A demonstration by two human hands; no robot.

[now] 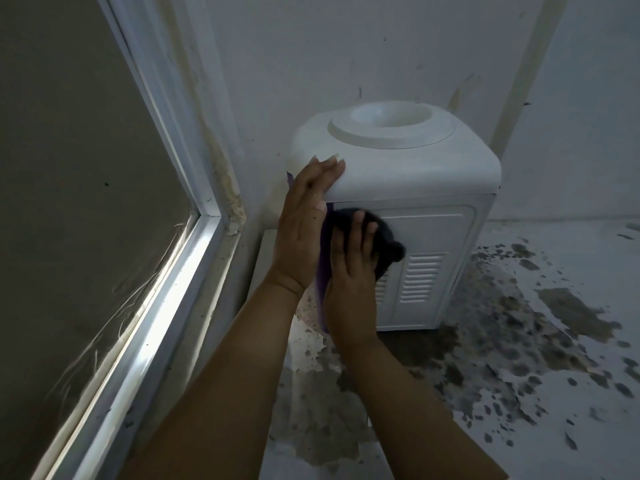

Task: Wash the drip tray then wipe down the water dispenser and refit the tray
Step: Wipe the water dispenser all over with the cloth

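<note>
A white tabletop water dispenser [433, 174] stands in the corner, its bottle well on top holding no bottle and its purple front face turned left, mostly hidden. My left hand [304, 220] lies flat with straight fingers against the dispenser's top front corner. My right hand [353, 271] presses a dark cloth [384, 244] against the vented white side panel, fingers spread over it. The drip tray is not in view.
A white-framed window or door [166, 258] runs along the left. Stained white walls [346, 46] meet behind the dispenser. The surface under it [519, 341] is pale with dark blotchy patches to the right and front.
</note>
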